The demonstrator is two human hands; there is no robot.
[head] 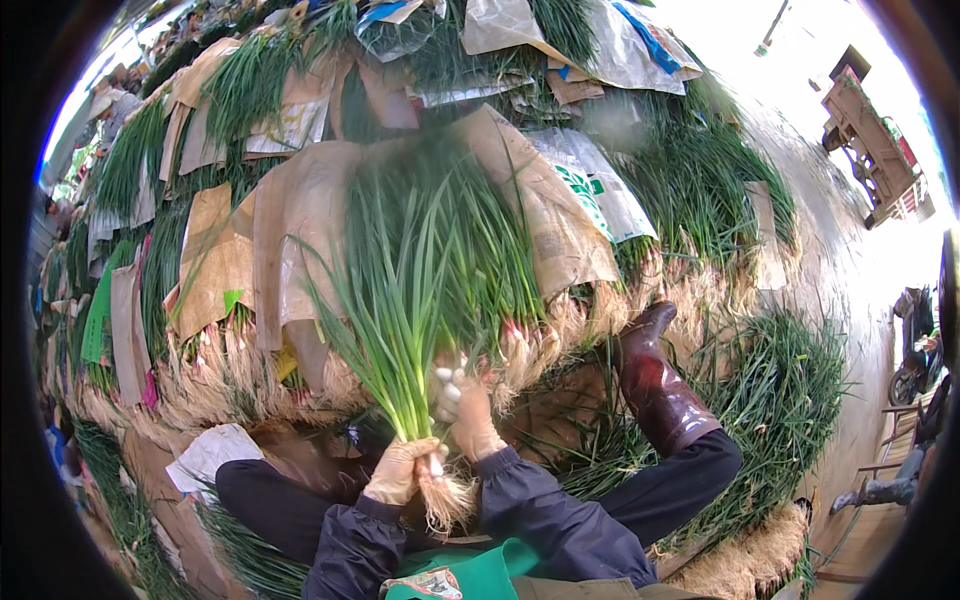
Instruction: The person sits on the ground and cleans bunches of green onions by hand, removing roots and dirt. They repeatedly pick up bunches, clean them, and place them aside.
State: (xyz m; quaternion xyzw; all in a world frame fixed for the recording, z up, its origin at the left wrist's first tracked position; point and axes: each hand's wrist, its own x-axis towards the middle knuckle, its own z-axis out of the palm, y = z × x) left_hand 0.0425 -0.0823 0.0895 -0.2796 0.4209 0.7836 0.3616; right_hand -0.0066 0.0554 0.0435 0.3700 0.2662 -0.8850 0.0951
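Note:
My left hand (397,471), in a pale glove, grips a bunch of green onions (409,367) just above the white bulbs. Their pale roots (448,504) hang below the fist, and the long green leaves fan up and away. My right hand (474,421), gloved too, reaches to the near edge of a row of laid-out green onions (480,277). Its fingers are beside the bulbs there. The held bunch and blur partly hide them, so I cannot see whether they grip anything.
Brown paper sheets (570,225) and a printed plastic bag (592,180) lie over the rows. Loose green leaves (780,390) are heaped at the right. My boot (660,390) is against the row's edge. A wooden cart (874,142) and a motorcycle (911,352) stand far right.

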